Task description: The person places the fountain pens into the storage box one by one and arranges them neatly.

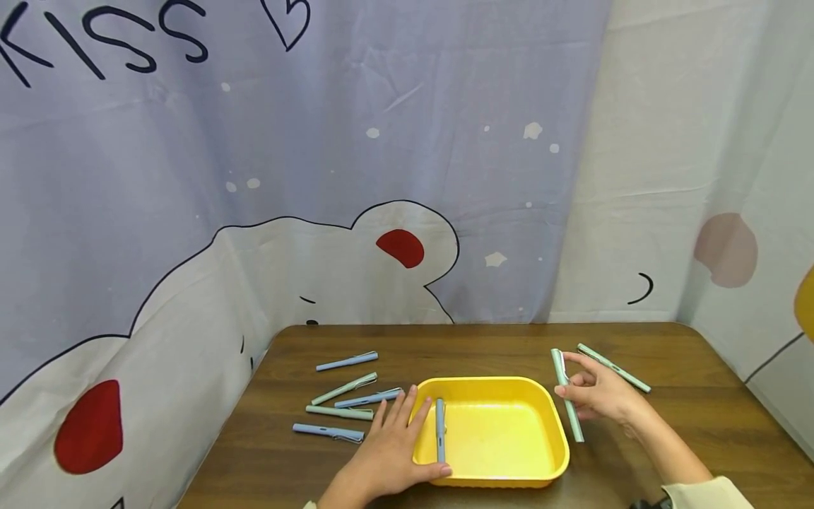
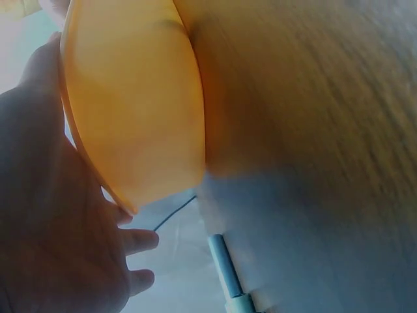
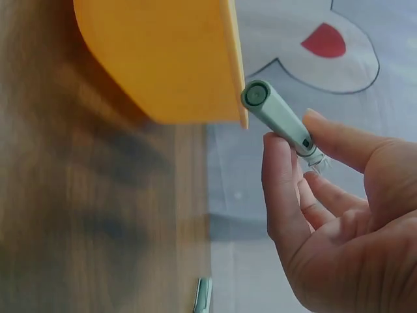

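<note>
A yellow tray (image 1: 502, 431) stands on the table with one blue pen (image 1: 440, 431) inside, near its left wall. My left hand (image 1: 397, 449) rests on the tray's left rim, fingers spread and thumb at the front edge; the left wrist view shows it against the tray's side (image 2: 137, 98). To the right of the tray, my right hand (image 1: 600, 389) pinches a light green pen (image 1: 568, 396) between thumb and fingers, raised above the table. In the right wrist view that green pen (image 3: 280, 114) points its round end towards the camera.
Left of the tray lie several blue and green pens, among them a blue pen (image 1: 346, 361) at the back and a green pen (image 1: 340, 412). Another green pen (image 1: 613, 367) lies behind my right hand. A printed curtain (image 1: 381, 162) hangs behind the wooden table (image 1: 483, 346).
</note>
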Available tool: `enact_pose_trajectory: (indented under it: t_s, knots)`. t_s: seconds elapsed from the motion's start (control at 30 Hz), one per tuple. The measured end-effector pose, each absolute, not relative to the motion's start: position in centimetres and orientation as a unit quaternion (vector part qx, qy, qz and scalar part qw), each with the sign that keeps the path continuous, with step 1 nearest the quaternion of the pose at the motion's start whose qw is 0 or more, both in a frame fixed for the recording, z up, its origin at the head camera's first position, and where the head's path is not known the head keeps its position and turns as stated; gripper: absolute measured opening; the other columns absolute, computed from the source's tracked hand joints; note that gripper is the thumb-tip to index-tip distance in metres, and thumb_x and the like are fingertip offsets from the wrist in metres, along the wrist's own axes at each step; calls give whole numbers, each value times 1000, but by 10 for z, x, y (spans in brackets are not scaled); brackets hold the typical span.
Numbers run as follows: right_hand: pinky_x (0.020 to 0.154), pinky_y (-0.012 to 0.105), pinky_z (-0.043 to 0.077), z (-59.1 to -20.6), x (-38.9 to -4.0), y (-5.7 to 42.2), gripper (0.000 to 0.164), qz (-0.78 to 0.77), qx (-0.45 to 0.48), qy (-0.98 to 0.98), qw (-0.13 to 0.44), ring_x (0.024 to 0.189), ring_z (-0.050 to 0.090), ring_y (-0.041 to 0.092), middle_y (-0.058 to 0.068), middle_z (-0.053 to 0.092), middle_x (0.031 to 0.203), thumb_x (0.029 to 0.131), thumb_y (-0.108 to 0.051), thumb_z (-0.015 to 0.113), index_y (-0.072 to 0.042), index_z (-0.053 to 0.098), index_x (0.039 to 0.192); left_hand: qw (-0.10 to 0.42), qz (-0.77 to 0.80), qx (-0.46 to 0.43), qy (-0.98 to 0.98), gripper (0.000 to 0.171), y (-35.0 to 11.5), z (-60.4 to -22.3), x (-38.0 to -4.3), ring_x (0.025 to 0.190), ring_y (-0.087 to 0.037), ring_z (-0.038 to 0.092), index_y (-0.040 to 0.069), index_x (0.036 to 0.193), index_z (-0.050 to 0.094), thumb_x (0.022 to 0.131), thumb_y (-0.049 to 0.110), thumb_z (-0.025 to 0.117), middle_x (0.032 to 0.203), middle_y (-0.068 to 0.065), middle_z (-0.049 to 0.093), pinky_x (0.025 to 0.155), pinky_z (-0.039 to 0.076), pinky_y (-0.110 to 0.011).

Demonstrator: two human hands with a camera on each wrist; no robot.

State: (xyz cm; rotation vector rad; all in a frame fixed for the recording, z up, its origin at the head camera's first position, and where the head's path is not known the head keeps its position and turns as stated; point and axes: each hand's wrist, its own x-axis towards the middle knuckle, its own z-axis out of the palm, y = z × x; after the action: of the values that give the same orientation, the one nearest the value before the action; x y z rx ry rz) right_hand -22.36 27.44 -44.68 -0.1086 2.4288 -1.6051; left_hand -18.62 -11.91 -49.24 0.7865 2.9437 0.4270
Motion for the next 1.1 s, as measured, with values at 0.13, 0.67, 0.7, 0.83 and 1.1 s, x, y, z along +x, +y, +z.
enact_pose_trajectory:
  t_s: [0.13, 0.67, 0.7, 0.83, 1.1]
  knots:
    - [73, 46, 61, -446, -219, 265, 86, -557, -31, 822, 115, 82, 65, 22, 12, 62, 98, 93, -20, 76, 3, 23, 156, 34, 139, 255, 956, 107, -119, -492, -187, 155, -39, 14, 19, 163, 21, 84, 85, 49, 170, -11, 5, 120, 13, -66]
    - [65, 38, 60, -450, -207, 224, 81, -568, -39, 813, 124, 78, 63, 22, 10, 61, 94, 92, -19, 76, 5, 29, 154, 35, 141, 253, 956, 107, -118, -490, -186, 155, -38, 15, 18, 163, 22, 84, 84, 51, 170, -10, 7, 120, 13, -66]
    - [66, 39, 61, -450, -207, 222, 81, -568, -42, 812, 125, 78, 63, 22, 11, 61, 94, 92, -18, 76, 6, 29, 153, 35, 141, 253, 956, 107, -118, -490, -186, 154, -38, 15, 19, 163, 22, 84, 84, 51, 170, -11, 7, 120, 13, -66]
    - [68, 41, 61, -452, -206, 214, 80, -568, -50, 812, 125, 77, 64, 22, 11, 61, 94, 93, -19, 75, 7, 29, 153, 34, 140, 252, 957, 107, -117, -490, -187, 154, -38, 15, 20, 163, 22, 83, 84, 51, 170, -11, 7, 120, 13, -66]
    - [67, 42, 61, -456, -205, 197, 78, -573, -43, 809, 124, 76, 64, 22, 11, 61, 94, 92, -19, 76, 6, 33, 152, 27, 136, 255, 957, 107, -118, -492, -187, 154, -38, 15, 19, 163, 22, 83, 85, 50, 170, -12, 8, 120, 14, -66]
